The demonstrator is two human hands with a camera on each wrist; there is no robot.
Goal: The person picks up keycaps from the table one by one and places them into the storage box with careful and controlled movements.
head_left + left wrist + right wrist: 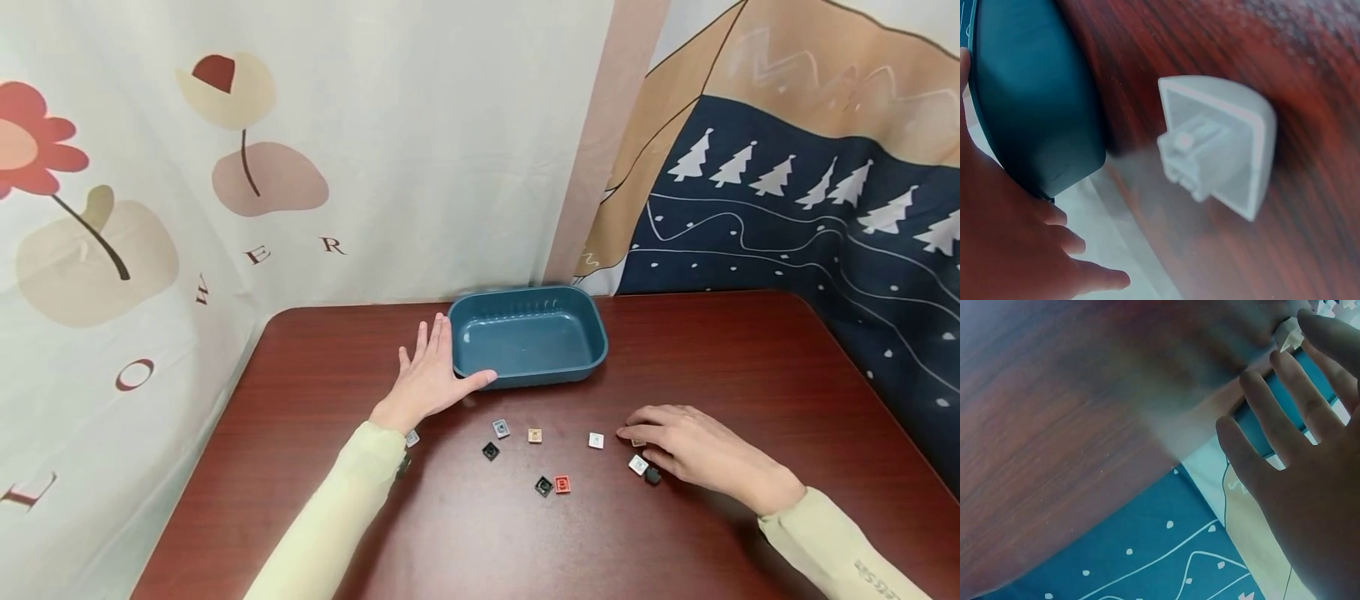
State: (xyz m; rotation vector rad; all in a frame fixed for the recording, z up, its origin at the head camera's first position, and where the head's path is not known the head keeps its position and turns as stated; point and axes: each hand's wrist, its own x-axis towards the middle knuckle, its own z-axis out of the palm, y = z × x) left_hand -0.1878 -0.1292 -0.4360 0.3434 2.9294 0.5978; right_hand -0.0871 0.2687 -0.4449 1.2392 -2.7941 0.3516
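My left hand [426, 379] is spread with straight fingers at the left side of a blue plastic basin [525, 379], its thumb over the near rim. Under that wrist lies a pale grey keycap [1222, 144], stem side up, partly covered in the head view. My right hand [693, 446] reaches low over the table, fingers loosely bent around a beige keycap [638, 442] that they partly hide; no firm grip on it shows. Close to its thumb lie a white keycap [638, 465] and a black keycap [652, 476].
Between the hands, a grey keycap [501, 428], a yellow keycap [535, 436], another white keycap [596, 441], a red keycap [562, 484] and two black keycaps [491, 451] lie scattered on the brown table [465, 550]. Printed curtains [450, 167] hang behind the table.
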